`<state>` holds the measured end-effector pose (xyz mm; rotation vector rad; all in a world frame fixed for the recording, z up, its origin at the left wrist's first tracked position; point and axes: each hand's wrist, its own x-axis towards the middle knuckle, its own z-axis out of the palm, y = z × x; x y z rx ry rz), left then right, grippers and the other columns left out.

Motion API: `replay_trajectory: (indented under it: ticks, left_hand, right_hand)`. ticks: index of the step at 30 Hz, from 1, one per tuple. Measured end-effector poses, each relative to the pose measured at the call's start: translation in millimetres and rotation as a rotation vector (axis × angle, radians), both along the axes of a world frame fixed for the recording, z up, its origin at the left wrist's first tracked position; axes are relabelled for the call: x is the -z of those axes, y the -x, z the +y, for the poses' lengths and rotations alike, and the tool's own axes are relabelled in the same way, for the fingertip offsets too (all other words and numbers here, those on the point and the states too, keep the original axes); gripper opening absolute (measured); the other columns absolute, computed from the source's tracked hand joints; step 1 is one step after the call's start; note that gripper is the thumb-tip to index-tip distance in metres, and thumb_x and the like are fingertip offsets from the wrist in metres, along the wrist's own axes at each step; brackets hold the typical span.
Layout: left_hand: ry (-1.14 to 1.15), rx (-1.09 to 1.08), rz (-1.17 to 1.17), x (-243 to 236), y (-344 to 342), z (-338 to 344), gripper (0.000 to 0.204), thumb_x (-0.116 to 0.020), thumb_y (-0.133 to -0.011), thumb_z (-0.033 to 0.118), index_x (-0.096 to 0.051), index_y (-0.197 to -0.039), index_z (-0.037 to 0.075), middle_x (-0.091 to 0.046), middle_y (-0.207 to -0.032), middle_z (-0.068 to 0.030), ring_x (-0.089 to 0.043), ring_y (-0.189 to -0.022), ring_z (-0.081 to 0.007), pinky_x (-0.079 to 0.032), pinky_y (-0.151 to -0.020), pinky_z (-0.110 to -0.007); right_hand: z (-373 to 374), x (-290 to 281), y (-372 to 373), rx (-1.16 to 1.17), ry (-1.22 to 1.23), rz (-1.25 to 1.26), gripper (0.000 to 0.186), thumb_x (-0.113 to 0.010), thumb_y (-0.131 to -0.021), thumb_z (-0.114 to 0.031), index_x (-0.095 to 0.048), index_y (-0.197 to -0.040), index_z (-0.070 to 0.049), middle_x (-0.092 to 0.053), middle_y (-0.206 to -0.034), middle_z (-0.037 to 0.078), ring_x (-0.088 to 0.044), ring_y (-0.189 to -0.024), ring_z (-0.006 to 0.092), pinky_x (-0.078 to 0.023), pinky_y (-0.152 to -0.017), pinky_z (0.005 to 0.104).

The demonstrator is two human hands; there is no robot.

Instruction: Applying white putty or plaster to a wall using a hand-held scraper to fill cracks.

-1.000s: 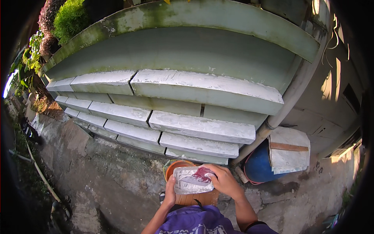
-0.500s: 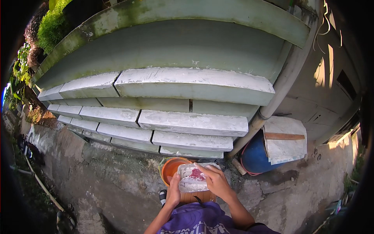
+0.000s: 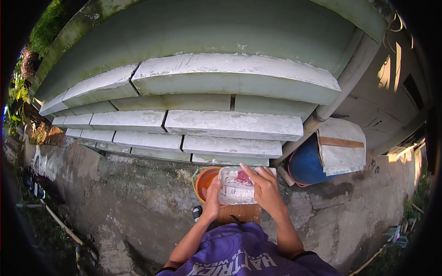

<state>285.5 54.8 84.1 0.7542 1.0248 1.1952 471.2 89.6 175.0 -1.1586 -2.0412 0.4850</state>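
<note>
1. A clear plastic bag point(image 3: 237, 186) with a red-pink mass showing through its upper part is held up in front of the chest, low in the middle of the view, just above an orange bucket and a wooden board.
2. The bag's left edge is gripped by the left hand point(image 3: 212, 200), whose fingers are closed on the plastic with the thumb pointing upward.
3. The bag's right side is covered by the right hand point(image 3: 266, 191); its fingers are laid across the top corner and closed against the plastic, so that the bag is clamped between both hands.
4. The orange bucket point(image 3: 206, 183) is seen directly behind and below the bag, its round rim partly hidden by the bag and the left hand.
5. The wooden board point(image 3: 239, 214) is seen beneath the hands, just above the purple shirt point(image 3: 235, 250) worn by the person.
6. A dark sandal point(image 3: 197, 212) is visible on the ground just left of the board.
7. A blue barrel point(image 3: 306, 165) stands to the right, well apart from the hands, and is partly covered by a pale slab point(image 3: 343, 145) crossed by a wooden strip.
8. A stack of pale concrete slabs point(image 3: 230, 124) rises behind the bucket, and a slanted pipe point(image 3: 340, 87) runs along its right end.
9. The ground point(image 3: 124, 202) is rough, stained concrete, with plants point(image 3: 18, 89) at the far left edge.
</note>
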Motion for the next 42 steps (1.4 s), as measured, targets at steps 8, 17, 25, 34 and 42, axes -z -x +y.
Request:
replay_trajectory:
  ticks: [8, 17, 25, 34, 42]
  left_hand:
    - [-0.037, 0.063, 0.003, -13.0, 23.3, 12.0, 0.054, -0.039, -0.107, 0.04, -0.045, -0.143, 0.0, -0.058, -0.132, -0.0121, -0.056, -0.122, -0.0199, -0.042, -0.106, -0.034]
    - [-0.109, 0.202, 0.02, -8.4, 47.1, 21.0, 0.049, -0.039, -0.108, 0.036, -0.047, -0.141, 0.001, -0.059, -0.129, -0.0107, -0.055, -0.119, -0.017, -0.042, -0.103, -0.031]
    - [-0.086, 0.29, -0.007, -5.2, 69.5, 16.0, 0.048, -0.04, -0.108, 0.034, -0.046, -0.142, 0.0, -0.058, -0.13, -0.0109, -0.055, -0.119, -0.0177, -0.042, -0.104, -0.031]
    - [-0.039, 0.308, -0.081, -5.9, 88.9, 4.8, 0.047, -0.04, -0.109, 0.032, -0.046, -0.143, 0.001, -0.058, -0.131, -0.0098, -0.055, -0.12, -0.0164, -0.043, -0.102, -0.03]
    - [-0.102, 0.266, 0.046, -17.3, 97.7, -8.0, 0.046, -0.04, -0.109, 0.032, -0.046, -0.141, 0.0, -0.059, -0.13, -0.0101, -0.055, -0.12, -0.0159, -0.042, -0.104, -0.03]
  right_hand:
    - [-7.8, -4.4, 21.1, -0.012, 0.05, 0.007, 0.062, -0.052, -0.077, 0.012, -0.065, -0.134, -0.009, -0.054, -0.086, 0.012, -0.052, -0.084, 0.0291, -0.043, -0.083, 0.0382]
    - [-16.4, -4.6, 41.8, -0.049, 0.085, -0.014, 0.065, -0.054, -0.076, 0.012, -0.066, -0.134, -0.013, -0.057, -0.088, 0.013, -0.053, -0.085, 0.0315, -0.044, -0.08, 0.0418]
    - [-26.4, -7.1, 60.6, 0.026, 0.152, 0.076, 0.061, -0.053, -0.074, 0.014, -0.067, -0.13, -0.007, -0.056, -0.084, 0.013, -0.049, -0.08, 0.0289, -0.041, -0.083, 0.036]
    - [-43.8, -11.6, 87.1, 0.034, 0.145, 0.029, 0.063, -0.053, -0.073, 0.015, -0.068, -0.13, -0.007, -0.058, -0.086, 0.014, -0.05, -0.079, 0.0288, -0.043, -0.08, 0.0365]
    - [-49.6, 0.6, 95.6, 0.096, 0.296, 0.164, 0.054, -0.052, -0.084, 0.011, -0.064, -0.133, -0.009, -0.066, -0.106, 0.02, -0.058, -0.091, 0.0374, -0.042, -0.102, 0.0423]
